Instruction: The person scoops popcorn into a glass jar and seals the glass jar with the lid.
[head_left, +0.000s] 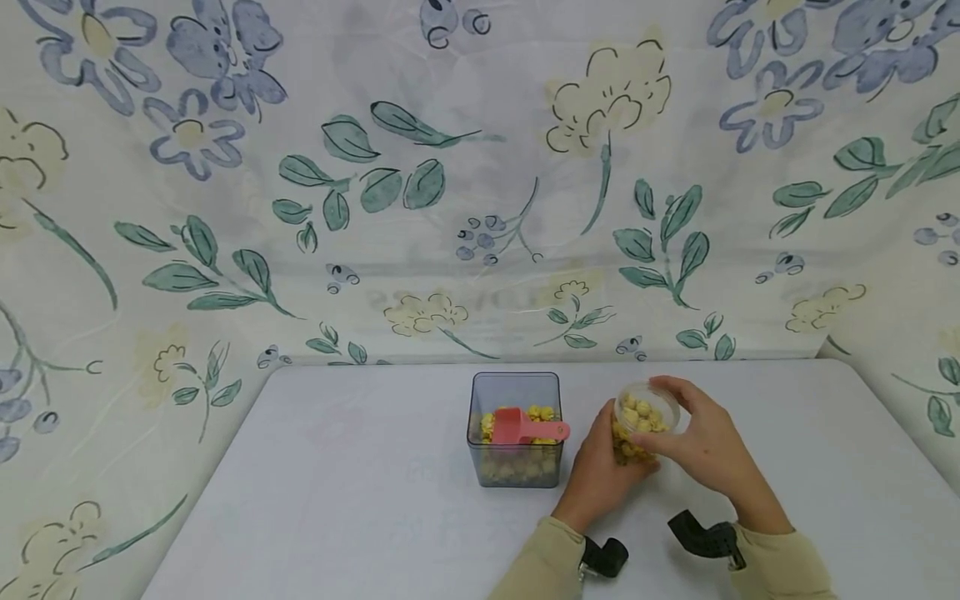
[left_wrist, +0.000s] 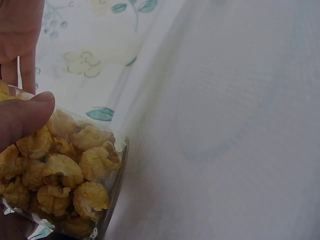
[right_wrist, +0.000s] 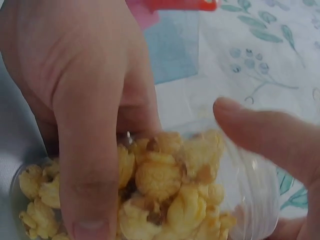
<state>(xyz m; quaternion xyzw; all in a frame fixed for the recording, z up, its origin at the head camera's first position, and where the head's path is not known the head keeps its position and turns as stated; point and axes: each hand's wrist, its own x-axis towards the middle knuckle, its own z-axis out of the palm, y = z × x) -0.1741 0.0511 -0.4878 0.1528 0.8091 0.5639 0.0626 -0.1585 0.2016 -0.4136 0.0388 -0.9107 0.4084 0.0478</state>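
Observation:
A clear plastic jar point(head_left: 632, 450) full of yellow popcorn is held upright above the table by my left hand point(head_left: 606, 467), whose fingers and thumb wrap its side. My right hand point(head_left: 705, 442) spans the clear round lid point(head_left: 671, 404) at the jar's top, thumb on the near side and fingers on the far side. The left wrist view shows popcorn point(left_wrist: 62, 170) through the jar wall under the left thumb point(left_wrist: 25, 117). In the right wrist view, the lid point(right_wrist: 262, 200) lies between the right thumb and fingers, partly cut off by the frame.
Left of the hands stands a grey translucent square bin point(head_left: 517, 475) with popcorn in it. A pink scoop point(head_left: 528, 427) lies on top, its handle over the bin's right rim. The white table point(head_left: 337, 483) meets a floral cloth point(head_left: 420, 250) at the back.

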